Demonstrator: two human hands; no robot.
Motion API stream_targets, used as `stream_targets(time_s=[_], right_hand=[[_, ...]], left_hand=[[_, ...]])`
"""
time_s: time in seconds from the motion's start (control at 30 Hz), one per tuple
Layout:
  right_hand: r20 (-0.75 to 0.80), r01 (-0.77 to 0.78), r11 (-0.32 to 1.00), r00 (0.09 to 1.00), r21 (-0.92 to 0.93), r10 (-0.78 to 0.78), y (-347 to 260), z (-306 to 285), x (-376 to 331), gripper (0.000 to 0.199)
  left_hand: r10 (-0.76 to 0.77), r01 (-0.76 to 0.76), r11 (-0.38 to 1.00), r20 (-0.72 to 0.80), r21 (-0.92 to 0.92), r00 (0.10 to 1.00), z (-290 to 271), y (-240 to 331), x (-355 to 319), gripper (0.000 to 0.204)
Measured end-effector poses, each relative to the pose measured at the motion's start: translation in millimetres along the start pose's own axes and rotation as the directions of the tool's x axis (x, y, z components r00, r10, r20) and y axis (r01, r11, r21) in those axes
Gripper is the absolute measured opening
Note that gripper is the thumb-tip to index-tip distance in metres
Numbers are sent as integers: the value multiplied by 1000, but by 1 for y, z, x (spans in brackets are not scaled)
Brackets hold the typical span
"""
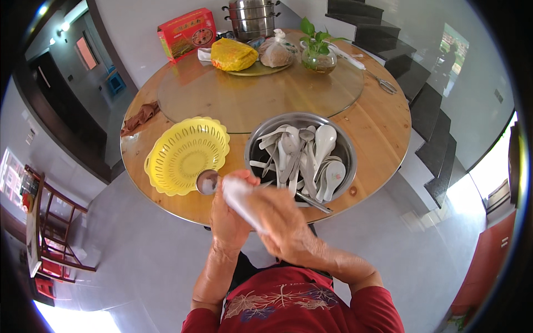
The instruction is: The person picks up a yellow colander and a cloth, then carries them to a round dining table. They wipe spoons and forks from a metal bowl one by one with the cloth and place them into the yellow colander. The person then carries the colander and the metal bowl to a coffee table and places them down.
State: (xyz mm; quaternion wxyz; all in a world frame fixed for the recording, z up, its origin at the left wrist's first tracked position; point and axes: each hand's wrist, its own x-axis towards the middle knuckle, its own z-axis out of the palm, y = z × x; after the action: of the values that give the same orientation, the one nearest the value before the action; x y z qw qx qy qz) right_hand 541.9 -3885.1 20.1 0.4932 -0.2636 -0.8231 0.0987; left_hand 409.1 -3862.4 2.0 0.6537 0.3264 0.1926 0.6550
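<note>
The hands meet at the lower centre of the frame. The right hand (284,225) looks closed on a white item (243,201), too blurred to name as cloth or spoon, its long axis slanting from upper left to lower right. The left hand (229,216) presses against it; its exact grip I cannot tell. The round metal bowl of a ladle (207,182) shows just upper left of the left hand, the nearer one, overlapping the yellow colander's (186,147) lower-right rim; its handle is hidden. Right of centre, the steel basin (347,136) of spoons (325,139) sits on the desk (383,119), nearer the right hand.
</note>
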Motion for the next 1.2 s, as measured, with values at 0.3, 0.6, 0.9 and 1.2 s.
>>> stream_targets(time_s=[0.3,0.6,0.9,1.2], right_hand=[[21,-56,971,998,-233,62,8,38,-14,48],[276,-217,975,936,-44,220,9,10,-52,28],[-34,-108,993,993,51,110,14,43,40,52],[135,24,967,991,-253,11,14,67,2,52]], left_hand=[[73,-60,989,-91,137,993,9,6,-10,44],[-122,94,976,-132,-198,984,-39,10,7,33],[-139,113,955,-80,-274,987,-19,-2,-11,48],[-37,6,979,-149,-204,988,-25,17,-5,48]])
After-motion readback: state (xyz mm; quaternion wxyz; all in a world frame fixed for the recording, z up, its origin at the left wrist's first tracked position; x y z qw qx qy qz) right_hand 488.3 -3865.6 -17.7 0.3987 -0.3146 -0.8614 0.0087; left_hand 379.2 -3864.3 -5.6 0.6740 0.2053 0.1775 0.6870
